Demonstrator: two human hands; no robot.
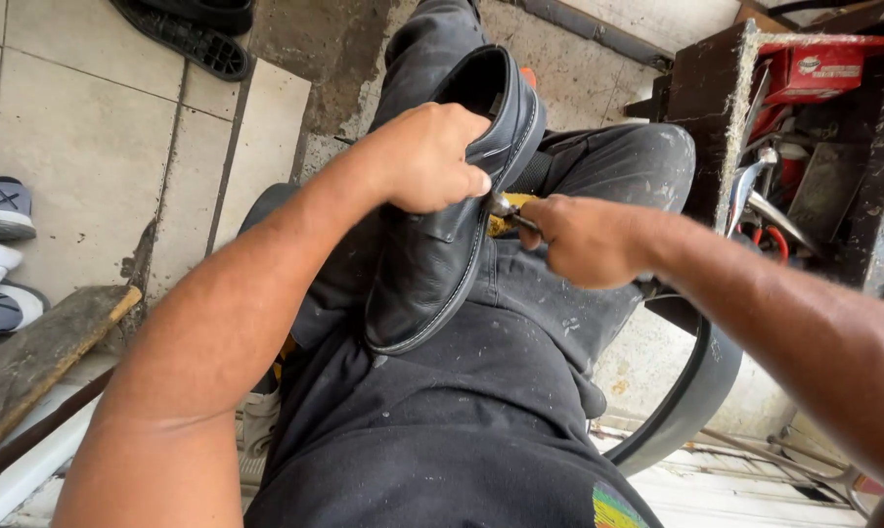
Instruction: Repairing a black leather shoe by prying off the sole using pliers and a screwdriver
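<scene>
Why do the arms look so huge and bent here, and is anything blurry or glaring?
Head view: a wide lens stretches the near forearms and bows the edges. Daylight is soft; the black leather shoe shows mild sheen, no harsh glare. The left hand and right hand are sharp; the small tool between them is hard to make out.

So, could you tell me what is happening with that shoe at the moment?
A seated person steadies a black leather shoe on their lap. The left hand grips its upper near the opening, and the right hand holds a small tool with a metal tip against the shoe's side by the sole edge. A cluttered box of tools stands to their right.
</scene>
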